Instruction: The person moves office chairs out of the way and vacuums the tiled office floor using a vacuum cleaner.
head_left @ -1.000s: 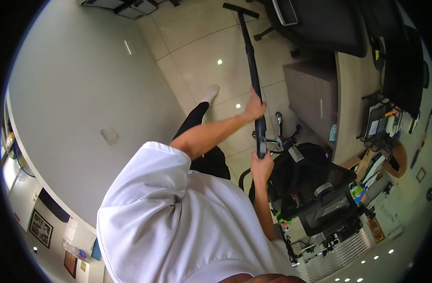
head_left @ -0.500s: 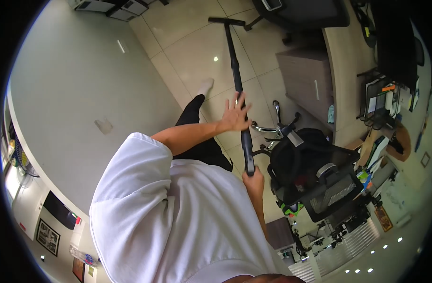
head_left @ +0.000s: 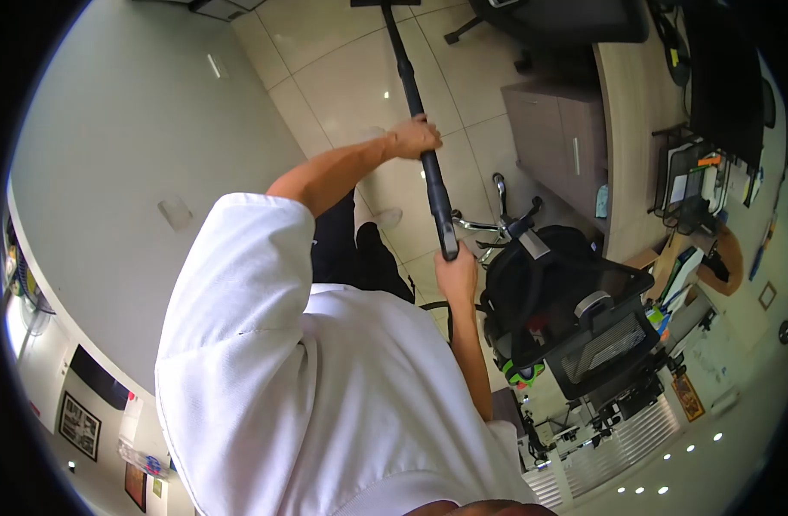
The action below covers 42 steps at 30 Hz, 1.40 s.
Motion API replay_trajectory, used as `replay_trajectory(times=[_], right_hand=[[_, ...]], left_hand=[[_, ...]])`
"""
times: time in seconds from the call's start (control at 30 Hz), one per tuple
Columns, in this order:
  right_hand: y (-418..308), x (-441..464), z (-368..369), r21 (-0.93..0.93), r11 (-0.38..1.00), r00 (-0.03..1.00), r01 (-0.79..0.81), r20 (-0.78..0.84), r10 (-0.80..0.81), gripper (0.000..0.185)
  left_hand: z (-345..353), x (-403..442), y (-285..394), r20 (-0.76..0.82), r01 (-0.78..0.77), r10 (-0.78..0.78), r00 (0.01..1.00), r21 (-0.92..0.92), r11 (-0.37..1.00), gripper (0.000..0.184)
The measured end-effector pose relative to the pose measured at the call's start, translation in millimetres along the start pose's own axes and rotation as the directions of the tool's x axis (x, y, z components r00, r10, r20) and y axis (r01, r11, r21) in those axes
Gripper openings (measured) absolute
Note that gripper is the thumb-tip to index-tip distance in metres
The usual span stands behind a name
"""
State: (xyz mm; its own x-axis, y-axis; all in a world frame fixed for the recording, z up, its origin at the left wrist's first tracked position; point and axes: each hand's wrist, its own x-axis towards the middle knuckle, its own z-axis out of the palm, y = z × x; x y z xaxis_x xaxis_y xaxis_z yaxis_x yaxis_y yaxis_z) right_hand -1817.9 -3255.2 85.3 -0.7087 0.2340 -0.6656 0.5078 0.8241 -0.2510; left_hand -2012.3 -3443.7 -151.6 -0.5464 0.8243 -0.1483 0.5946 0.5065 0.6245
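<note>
A long black vacuum cleaner wand [head_left: 436, 185] slants away from me over the tiled floor. Its wide, flat floor head [head_left: 385, 3] is partly cut off by the top edge of the view. My left hand [head_left: 414, 138] is closed around the middle of the tube. Close to my body, my right hand [head_left: 457, 273] grips the handle end, and its fingers are partly hidden. Something black and hose-like curves out beside my right wrist.
On the left is a large pale table [head_left: 110, 172]. A black office chair [head_left: 575, 318] with chrome legs stands close to my right arm. Beyond it are a wooden cabinet [head_left: 553, 138] and a desk [head_left: 639, 129]. Another dark chair [head_left: 575, 21] is at the top.
My left hand was spread open above the wand and has now closed around it. The wand and my right hand have moved forward, away from my body. My feet have shifted.
</note>
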Motion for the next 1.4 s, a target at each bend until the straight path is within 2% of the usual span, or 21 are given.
replay_trajectory(times=[0.1, 0.17, 0.23, 0.3, 0.33, 0.47, 0.57, 0.67, 0.8, 0.83, 0.87, 0.9, 1.0, 1.07, 1.13, 1.17, 1.2, 1.23, 1.3, 1.33, 1.4], right_hand=[[0.9, 1.1, 4.6, 0.073, 0.997, 1.000, -0.020, 0.021, 0.018, 0.029], [20.1, -17.7, 6.2, 0.122, 0.992, 0.999, -0.028, 0.032, 0.024, 0.029], [58.8, -56.5, 17.6, 0.081, 0.997, 0.999, -0.017, 0.028, 0.015, 0.031], [109.0, -115.1, 15.2, 0.101, 0.994, 0.999, -0.047, 0.010, 0.046, 0.034], [132.2, -147.1, 8.9, 0.080, 0.989, 0.992, -0.124, 0.020, 0.123, 0.032], [196.8, -269.6, -18.6, 0.075, 0.925, 0.928, -0.372, 0.044, 0.369, 0.026], [217.7, -302.0, -8.7, 0.155, 0.889, 0.900, -0.431, 0.005, 0.435, 0.026], [226.2, -275.3, 13.0, 0.174, 0.893, 0.906, -0.415, -0.014, 0.424, 0.029], [203.5, -197.0, 42.1, 0.271, 0.916, 0.936, -0.295, -0.111, 0.334, 0.032], [200.2, -175.3, 51.3, 0.284, 0.930, 0.942, -0.233, -0.173, 0.289, 0.032], [191.3, -150.4, 54.2, 0.291, 0.928, 0.944, -0.233, -0.162, 0.288, 0.032], [186.5, -134.9, 55.7, 0.292, 0.926, 0.944, -0.241, -0.151, 0.293, 0.031], [196.0, -132.6, 54.4, 0.241, 0.931, 0.941, -0.274, -0.132, 0.311, 0.031], [222.6, -143.5, 58.5, 0.277, 0.932, 0.956, -0.231, -0.115, 0.271, 0.031], [259.3, -163.4, 63.7, 0.330, 0.930, 0.976, -0.161, -0.086, 0.199, 0.031], [285.3, -183.8, 65.6, 0.340, 0.932, 0.984, -0.128, -0.076, 0.163, 0.031], [301.3, -210.9, 57.2, 0.339, 0.929, 0.983, -0.149, -0.053, 0.177, 0.029], [315.9, -241.4, 46.2, 0.335, 0.926, 0.980, -0.173, -0.032, 0.195, 0.028], [349.1, -303.4, 27.0, 0.308, 0.909, 0.960, -0.279, 0.069, 0.272, 0.024], [361.3, -331.4, 15.7, 0.265, 0.915, 0.952, -0.305, 0.075, 0.296, 0.022], [372.8, -360.6, -10.8, 0.207, 0.922, 0.945, -0.328, 0.090, 0.316, 0.020]], left_hand=[[8.5, 3.4, 7.3, -0.005, 0.071, -0.071, 0.997, 0.147, 0.987, 0.029], [22.4, 2.2, 28.5, -0.019, 0.069, -0.067, 0.998, 0.143, 0.987, 0.030], [50.3, 1.9, 68.3, 0.197, 0.024, -0.074, 0.978, 0.245, 0.969, 0.036], [96.2, -3.8, 130.0, 0.223, -0.102, 0.059, 0.973, 0.187, 0.977, 0.041], [113.2, -1.5, 170.3, 0.312, -0.167, 0.122, 0.942, 0.125, 0.978, 0.044], [161.4, 7.1, 309.9, 0.447, -0.448, 0.507, 0.738, -0.238, 0.862, 0.045], [171.8, 12.0, 353.0, 0.481, -0.503, 0.557, 0.677, -0.251, 0.827, 0.043], [198.2, 27.3, 330.2, 0.504, -0.470, 0.480, 0.718, -0.158, 0.869, 0.034], [183.3, 66.7, 243.9, 0.498, -0.372, 0.288, 0.818, 0.075, 0.925, 0.033], [172.2, 75.7, 224.7, 0.465, -0.418, 0.318, 0.826, 0.126, 0.900, 0.033], [158.7, 82.9, 212.9, 0.456, -0.384, 0.256, 0.853, 0.216, 0.898, 0.031], [144.8, 90.9, 206.4, 0.483, -0.329, 0.161, 0.861, 0.287, 0.900, 0.031], [151.3, 89.6, 216.7, 0.469, -0.308, 0.160, 0.868, 0.256, 0.916, 0.028], [170.2, 85.0, 234.3, 0.385, -0.183, 0.038, 0.922, 0.347, 0.920, 0.028], [182.2, 77.1, 267.7, 0.429, -0.201, 0.050, 0.902, 0.314, 0.928, 0.032], [208.4, 75.5, 286.1, 0.455, -0.196, 0.047, 0.889, 0.286, 0.938, 0.037], [236.3, 69.0, 308.9, 0.487, -0.286, 0.116, 0.866, 0.291, 0.913, 0.032], [275.0, 59.1, 335.7, 0.448, -0.286, 0.152, 0.881, 0.248, 0.926, 0.033], [271.5, 38.2, 402.4, 0.549, -0.388, 0.356, 0.757, -0.061, 0.920, 0.046], [262.8, 31.9, 434.8, 0.626, -0.362, 0.405, 0.666, -0.202, 0.910, 0.049], [252.1, 25.6, 479.5, 0.660, -0.424, 0.505, 0.557, -0.298, 0.855, 0.050]])
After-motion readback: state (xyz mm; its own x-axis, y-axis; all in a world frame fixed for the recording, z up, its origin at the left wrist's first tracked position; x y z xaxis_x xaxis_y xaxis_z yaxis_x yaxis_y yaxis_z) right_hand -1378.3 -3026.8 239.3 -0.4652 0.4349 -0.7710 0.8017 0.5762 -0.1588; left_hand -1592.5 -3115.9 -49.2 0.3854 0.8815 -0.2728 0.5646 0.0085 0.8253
